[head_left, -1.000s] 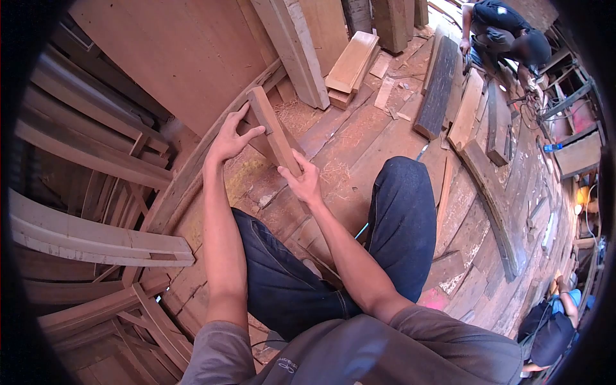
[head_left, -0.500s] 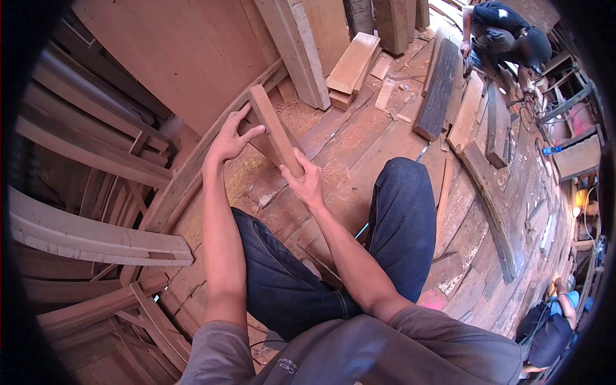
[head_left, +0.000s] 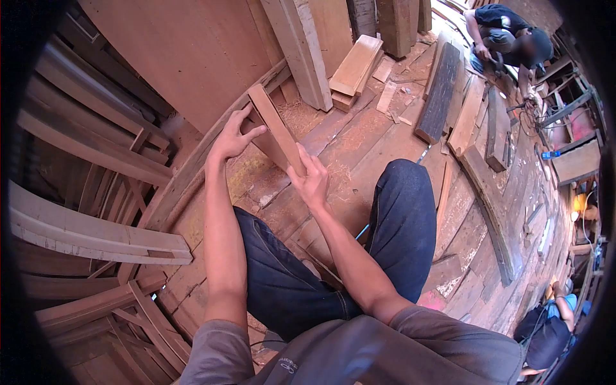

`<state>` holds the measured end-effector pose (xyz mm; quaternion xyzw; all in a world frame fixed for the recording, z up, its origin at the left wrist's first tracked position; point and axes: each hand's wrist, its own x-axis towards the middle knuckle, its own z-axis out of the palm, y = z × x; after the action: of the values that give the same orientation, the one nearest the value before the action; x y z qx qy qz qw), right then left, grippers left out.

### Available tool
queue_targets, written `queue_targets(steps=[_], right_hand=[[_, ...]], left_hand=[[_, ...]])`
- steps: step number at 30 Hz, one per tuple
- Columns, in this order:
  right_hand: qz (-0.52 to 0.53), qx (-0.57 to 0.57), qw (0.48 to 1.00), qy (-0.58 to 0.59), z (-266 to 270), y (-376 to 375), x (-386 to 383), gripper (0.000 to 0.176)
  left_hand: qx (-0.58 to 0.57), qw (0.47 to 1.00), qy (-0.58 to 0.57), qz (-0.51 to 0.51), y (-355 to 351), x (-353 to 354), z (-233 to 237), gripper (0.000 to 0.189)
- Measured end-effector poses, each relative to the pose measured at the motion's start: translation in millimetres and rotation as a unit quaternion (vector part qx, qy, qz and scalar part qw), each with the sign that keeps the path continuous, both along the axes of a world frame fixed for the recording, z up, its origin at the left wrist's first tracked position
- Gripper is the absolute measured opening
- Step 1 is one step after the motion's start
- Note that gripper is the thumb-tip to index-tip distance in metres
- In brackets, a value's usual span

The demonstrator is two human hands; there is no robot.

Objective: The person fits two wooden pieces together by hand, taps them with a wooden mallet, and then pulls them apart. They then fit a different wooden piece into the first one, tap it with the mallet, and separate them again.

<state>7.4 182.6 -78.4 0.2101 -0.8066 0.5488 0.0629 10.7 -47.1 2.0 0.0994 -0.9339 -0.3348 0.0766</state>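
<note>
Wooden board [head_left: 276,124], straight and flat-edged, right fingers [head_left: 312,165] around near end

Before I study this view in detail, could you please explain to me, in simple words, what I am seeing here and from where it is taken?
There is no machine here, only a person's two bare hands. The camera is worn on that person's head and looks forward and down, so you see their own arms and knees from above.

The right hand holds the near end of a wooden board, with its fingers closed around it. The left hand is beside the far part, thumb spread; I cannot tell whether it grips.

On the plank floor lie wood shavings, a small stack of light planks and a dark beam. A co-worker crouches at the top right.
</note>
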Motion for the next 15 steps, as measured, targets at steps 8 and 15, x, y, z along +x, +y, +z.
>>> queue_targets(steps=[8, 15], right_hand=[[0.004, 0.030, 1.000, 0.003, 0.3, 0.9, 4.1, 0.060], [0.007, 0.025, 0.999, 0.021, -5.7, -0.8, 4.8, 0.061]], left_hand=[[0.011, 1.000, 0.022, -0.011, 3.0, 2.2, 2.6, 0.058], [0.026, 0.999, 0.032, 0.002, -1.4, -0.1, -9.0, 0.052]])
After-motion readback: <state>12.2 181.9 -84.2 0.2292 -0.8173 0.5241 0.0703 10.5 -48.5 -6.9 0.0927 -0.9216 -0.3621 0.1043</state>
